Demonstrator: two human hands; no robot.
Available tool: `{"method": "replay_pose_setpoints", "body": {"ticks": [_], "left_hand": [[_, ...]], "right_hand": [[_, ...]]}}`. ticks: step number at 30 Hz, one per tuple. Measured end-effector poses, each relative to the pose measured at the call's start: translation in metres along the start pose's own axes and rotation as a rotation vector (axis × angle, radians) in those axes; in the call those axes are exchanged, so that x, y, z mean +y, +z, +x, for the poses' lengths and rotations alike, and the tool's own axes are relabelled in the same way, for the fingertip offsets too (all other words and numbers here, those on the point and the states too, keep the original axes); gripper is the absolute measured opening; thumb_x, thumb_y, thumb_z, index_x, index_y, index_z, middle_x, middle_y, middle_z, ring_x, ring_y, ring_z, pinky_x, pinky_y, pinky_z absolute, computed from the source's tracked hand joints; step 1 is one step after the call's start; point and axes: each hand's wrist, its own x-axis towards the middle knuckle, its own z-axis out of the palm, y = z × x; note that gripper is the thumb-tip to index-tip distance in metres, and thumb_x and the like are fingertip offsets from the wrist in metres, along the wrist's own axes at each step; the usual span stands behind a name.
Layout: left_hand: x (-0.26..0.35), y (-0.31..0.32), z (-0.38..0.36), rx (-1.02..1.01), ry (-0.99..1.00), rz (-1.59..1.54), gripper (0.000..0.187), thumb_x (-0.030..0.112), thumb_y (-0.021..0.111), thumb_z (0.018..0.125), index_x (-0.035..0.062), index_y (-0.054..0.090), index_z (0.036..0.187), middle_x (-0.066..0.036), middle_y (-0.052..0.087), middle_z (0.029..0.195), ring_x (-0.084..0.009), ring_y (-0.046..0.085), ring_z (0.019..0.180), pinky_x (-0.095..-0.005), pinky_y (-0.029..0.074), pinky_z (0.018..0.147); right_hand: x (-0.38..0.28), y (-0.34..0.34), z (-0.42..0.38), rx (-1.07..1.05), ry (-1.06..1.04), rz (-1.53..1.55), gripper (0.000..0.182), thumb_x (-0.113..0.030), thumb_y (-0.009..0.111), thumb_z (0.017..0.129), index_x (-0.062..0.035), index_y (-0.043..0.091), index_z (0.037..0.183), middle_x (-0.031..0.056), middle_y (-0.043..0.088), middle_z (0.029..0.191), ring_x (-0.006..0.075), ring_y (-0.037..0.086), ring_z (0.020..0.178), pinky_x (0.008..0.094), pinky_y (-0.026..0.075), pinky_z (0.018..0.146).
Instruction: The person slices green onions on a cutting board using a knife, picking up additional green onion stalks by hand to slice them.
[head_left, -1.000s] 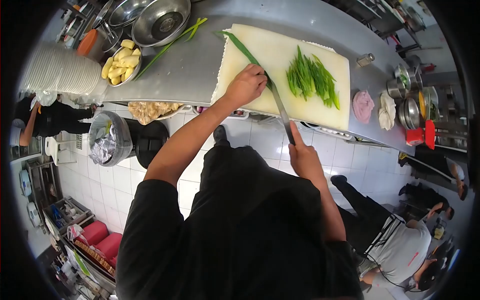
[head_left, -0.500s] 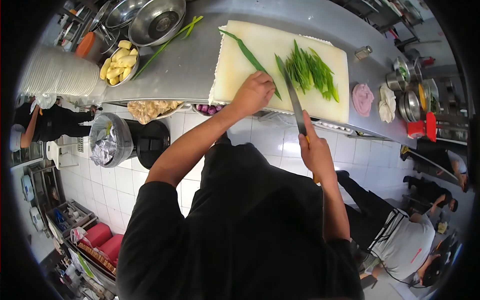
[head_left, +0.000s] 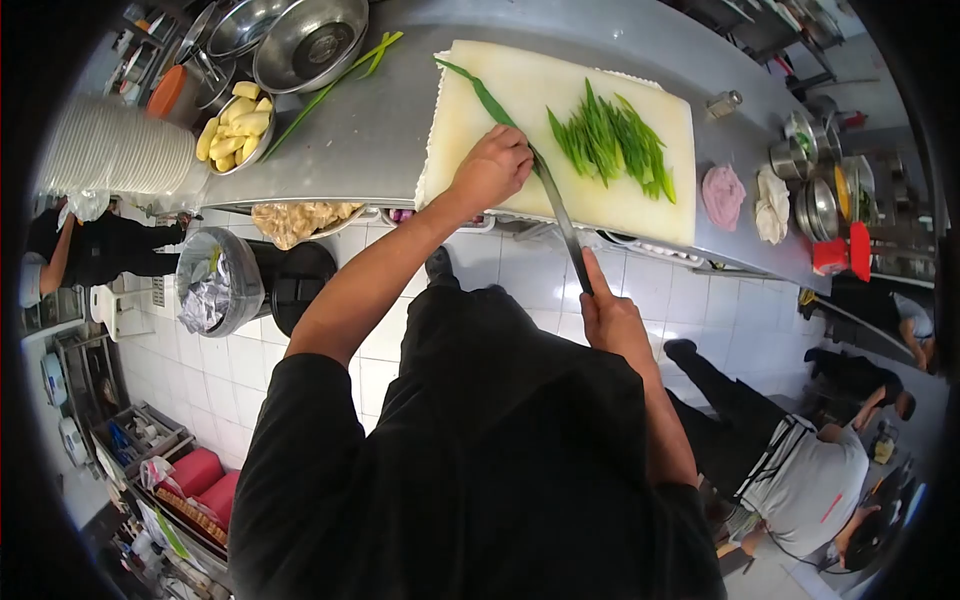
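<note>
On the white cutting board (head_left: 450, 150) lies a long green onion leaf (head_left: 483, 95), running from the far left corner down to my left hand (head_left: 494, 166). The fingers of that hand are curled and pressed down on the leaf, hiding its near part. My right hand (head_left: 614, 322) is closed around the handle of a long knife (head_left: 562, 215), below the board's near edge. The blade slants up and left, its tip end right beside my left fingertips. To the right, a pile of cut green onion pieces (head_left: 610, 145) rests on the board.
Left on the steel counter (head_left: 385, 120) are a bowl of peeled yellow pieces (head_left: 240, 135), metal bowls (head_left: 312, 45) and more green onion (head_left: 325, 95). A pink cloth (head_left: 723, 197), white cloth (head_left: 772, 205) and shaker (head_left: 724, 103) lie right. A co-worker (head_left: 800, 480) is behind on the right.
The knife has moved left, from beside the cut pile to my left fingertips. My right hand has lowered slightly, and my left hand has shifted up and left along the leaf.
</note>
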Motion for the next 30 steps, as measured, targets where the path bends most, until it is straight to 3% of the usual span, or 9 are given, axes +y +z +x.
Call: {"method": "replay_pose_setpoints", "body": {"ticks": [8, 11, 17, 18, 21, 22, 26, 30], "left_hand": [[0.001, 0.000, -0.001, 0.005, -0.008, 0.000, 0.003, 0.002, 0.069, 0.076, 0.0015, 0.070, 0.079, -0.009, 0.061, 0.089, -0.0281, 0.059, 0.092, -0.0375, 0.051, 0.083], [-0.002, 0.001, -0.002, 0.004, -0.013, -0.012, 0.003, 0.002, 0.069, 0.076, 0.0015, 0.070, 0.079, -0.009, 0.061, 0.089, -0.0279, 0.059, 0.092, -0.0373, 0.051, 0.083], [-0.005, 0.003, -0.001, -0.016, 0.002, 0.008, 0.004, 0.002, 0.069, 0.075, 0.0018, 0.070, 0.078, -0.009, 0.062, 0.087, -0.0282, 0.059, 0.091, -0.0379, 0.050, 0.083], [-0.004, 0.003, 0.000, -0.021, 0.006, 0.024, 0.004, 0.002, 0.069, 0.075, 0.0018, 0.070, 0.078, -0.009, 0.062, 0.087, -0.0284, 0.059, 0.091, -0.0379, 0.050, 0.083], [0.003, 0.001, 0.000, -0.030, 0.008, 0.040, 0.004, 0.001, 0.069, 0.075, 0.0014, 0.070, 0.079, -0.009, 0.063, 0.088, -0.0289, 0.060, 0.090, -0.0380, 0.050, 0.084], [0.007, 0.003, -0.002, -0.030, 0.008, 0.021, 0.004, 0.001, 0.069, 0.075, 0.0011, 0.070, 0.079, -0.009, 0.064, 0.088, -0.0289, 0.060, 0.091, -0.0380, 0.050, 0.084], [0.028, 0.005, -0.011, -0.026, -0.004, -0.069, 0.005, 0.001, 0.069, 0.076, 0.0000, 0.070, 0.081, -0.010, 0.064, 0.090, -0.0298, 0.060, 0.092, -0.0390, 0.051, 0.084], [0.010, -0.006, -0.006, 0.080, -0.032, -0.047, 0.008, 0.001, 0.070, 0.078, -0.0003, 0.070, 0.086, -0.013, 0.064, 0.091, -0.0310, 0.060, 0.092, -0.0398, 0.051, 0.084]], "right_hand": [[-0.017, 0.003, 0.003, -0.040, 0.072, -0.038, 0.070, -0.012, 0.051, 0.095, -0.0177, 0.017, 0.156, 0.0262, 0.064, 0.068, 0.0474, 0.062, 0.064, 0.0563, 0.050, 0.063], [-0.016, 0.014, 0.038, -0.012, 0.057, -0.108, 0.069, -0.013, 0.050, 0.095, -0.0201, 0.018, 0.156, 0.0267, 0.065, 0.070, 0.0481, 0.063, 0.067, 0.0574, 0.049, 0.067], [0.015, 0.015, 0.088, 0.118, -0.126, 0.057, 0.071, -0.014, 0.050, 0.094, -0.0251, 0.017, 0.156, 0.0305, 0.066, 0.086, 0.0504, 0.063, 0.082, 0.0572, 0.048, 0.080], [0.014, 0.006, 0.090, 0.103, -0.054, 0.076, 0.071, -0.014, 0.050, 0.095, -0.0237, 0.017, 0.156, 0.0322, 0.065, 0.097, 0.0508, 0.062, 0.089, 0.0561, 0.048, 0.086], [0.015, -0.008, 0.087, 0.137, -0.030, 0.039, 0.070, -0.013, 0.051, 0.095, -0.0224, 0.018, 0.156, 0.0323, 0.065, 0.097, 0.0507, 0.062, 0.088, 0.0564, 0.048, 0.086], [0.011, -0.011, 0.082, 0.147, -0.021, 0.056, 0.068, -0.013, 0.051, 0.096, -0.0244, 0.021, 0.156, 0.0280, 0.067, 0.086, 0.0495, 0.062, 0.080, 0.0532, 0.046, 0.077], [-0.002, -0.017, 0.050, 0.062, 0.014, 0.074, 0.068, -0.013, 0.052, 0.096, -0.0228, 0.021, 0.156, 0.0259, 0.064, 0.073, 0.0475, 0.062, 0.069, 0.0536, 0.046, 0.069], [-0.005, -0.006, 0.019, 0.070, -0.028, 0.066, 0.069, -0.012, 0.053, 0.095, -0.0201, 0.022, 0.156, 0.0252, 0.062, 0.065, 0.0462, 0.061, 0.064, 0.0547, 0.047, 0.065]]}}
